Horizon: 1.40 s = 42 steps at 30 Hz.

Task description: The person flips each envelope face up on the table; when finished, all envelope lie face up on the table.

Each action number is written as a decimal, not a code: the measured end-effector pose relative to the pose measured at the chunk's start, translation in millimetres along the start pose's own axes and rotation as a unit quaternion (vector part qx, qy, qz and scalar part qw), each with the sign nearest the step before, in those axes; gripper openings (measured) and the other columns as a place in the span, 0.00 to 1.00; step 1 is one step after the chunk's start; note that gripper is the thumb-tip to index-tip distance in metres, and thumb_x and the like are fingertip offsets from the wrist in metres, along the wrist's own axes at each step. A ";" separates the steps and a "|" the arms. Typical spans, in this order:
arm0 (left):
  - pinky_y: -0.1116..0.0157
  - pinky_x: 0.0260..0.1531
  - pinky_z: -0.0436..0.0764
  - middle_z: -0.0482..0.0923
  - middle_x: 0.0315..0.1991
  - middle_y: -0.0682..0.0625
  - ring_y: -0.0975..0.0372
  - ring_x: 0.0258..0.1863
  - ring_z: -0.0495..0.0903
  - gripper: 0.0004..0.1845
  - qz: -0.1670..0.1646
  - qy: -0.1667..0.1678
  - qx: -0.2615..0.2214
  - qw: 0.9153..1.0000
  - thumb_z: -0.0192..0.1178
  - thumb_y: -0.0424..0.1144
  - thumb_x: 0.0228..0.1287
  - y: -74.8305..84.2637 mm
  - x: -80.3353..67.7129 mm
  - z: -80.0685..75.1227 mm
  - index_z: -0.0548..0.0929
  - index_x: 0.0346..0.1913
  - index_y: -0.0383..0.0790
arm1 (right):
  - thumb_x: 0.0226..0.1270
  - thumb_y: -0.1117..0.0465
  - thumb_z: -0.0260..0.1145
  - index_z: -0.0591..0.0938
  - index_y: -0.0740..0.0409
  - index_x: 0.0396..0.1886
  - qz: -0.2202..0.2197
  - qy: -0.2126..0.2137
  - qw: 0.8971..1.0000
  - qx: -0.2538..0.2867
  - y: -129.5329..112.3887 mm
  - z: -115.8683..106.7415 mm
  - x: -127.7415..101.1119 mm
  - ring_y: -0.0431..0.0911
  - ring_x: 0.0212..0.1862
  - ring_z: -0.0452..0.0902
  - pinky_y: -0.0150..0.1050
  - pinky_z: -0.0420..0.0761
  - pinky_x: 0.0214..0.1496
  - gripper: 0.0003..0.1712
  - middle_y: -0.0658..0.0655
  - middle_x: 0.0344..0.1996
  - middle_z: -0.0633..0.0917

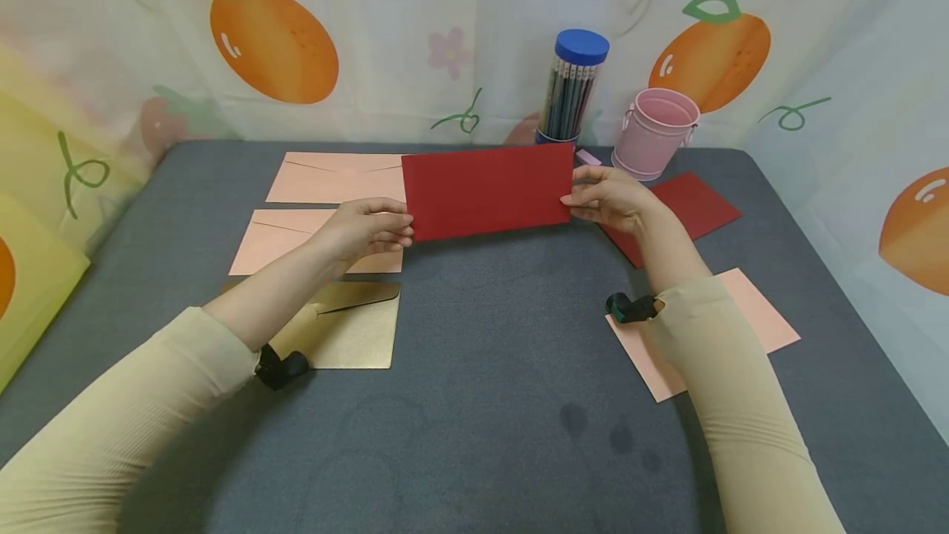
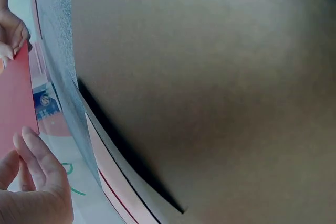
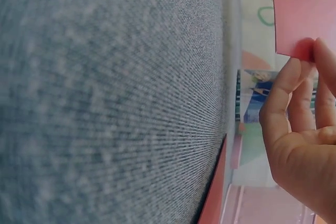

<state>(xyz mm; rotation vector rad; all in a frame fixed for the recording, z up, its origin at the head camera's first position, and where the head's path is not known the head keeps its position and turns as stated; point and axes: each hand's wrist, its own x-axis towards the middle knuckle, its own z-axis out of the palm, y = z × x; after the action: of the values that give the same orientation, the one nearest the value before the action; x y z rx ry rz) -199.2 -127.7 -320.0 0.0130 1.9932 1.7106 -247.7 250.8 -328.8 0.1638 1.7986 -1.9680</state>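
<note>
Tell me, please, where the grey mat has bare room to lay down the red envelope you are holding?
Bare: the middle and near mat, between gold envelope and pink card. Crowded: the left pink envelopes, and the right rear by pink bucket.

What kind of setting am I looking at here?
Likely a home craft or stationery desk: a grey cloth-covered table with paper envelopes, a tub of pencils, a pink pail, and a fruit-print curtain behind.
</note>
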 end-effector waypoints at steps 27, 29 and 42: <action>0.77 0.38 0.85 0.84 0.37 0.56 0.67 0.36 0.87 0.07 -0.027 0.000 -0.153 0.988 0.53 0.34 0.73 -3.6 -1.3 1.9 0.78 0.49 0.36 | 0.68 0.76 0.57 0.90 0.45 0.26 -0.150 -0.057 0.980 -0.117 3.2 -1.6 -1.4 0.44 0.63 0.69 0.57 0.59 0.77 0.24 0.40 0.42 0.87; 0.78 0.39 0.84 0.80 0.41 0.56 0.69 0.36 0.85 0.07 -0.028 0.006 -0.143 0.989 0.53 0.32 0.72 -3.0 -1.7 3.3 0.78 0.48 0.38 | 0.70 0.75 0.55 0.90 0.44 0.26 -0.155 -0.054 0.978 -0.125 3.2 -1.1 -1.7 0.49 0.70 0.62 0.66 0.46 0.79 0.26 0.41 0.46 0.85; 0.76 0.40 0.83 0.72 0.53 0.50 0.69 0.37 0.81 0.28 -0.018 0.021 -0.056 0.998 0.58 0.27 0.67 2.1 -0.6 6.6 0.64 0.68 0.34 | 0.73 0.70 0.53 0.88 0.48 0.48 -0.080 -0.037 0.982 -0.170 1.7 0.1 -3.4 0.51 0.77 0.54 0.57 0.59 0.79 0.20 0.56 0.78 0.59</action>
<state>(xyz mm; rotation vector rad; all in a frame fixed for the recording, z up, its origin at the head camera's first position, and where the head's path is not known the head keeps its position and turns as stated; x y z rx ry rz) -196.9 -121.3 -318.3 -0.0968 1.9128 1.8101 -243.9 251.5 -329.1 -0.1668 2.1189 -1.7068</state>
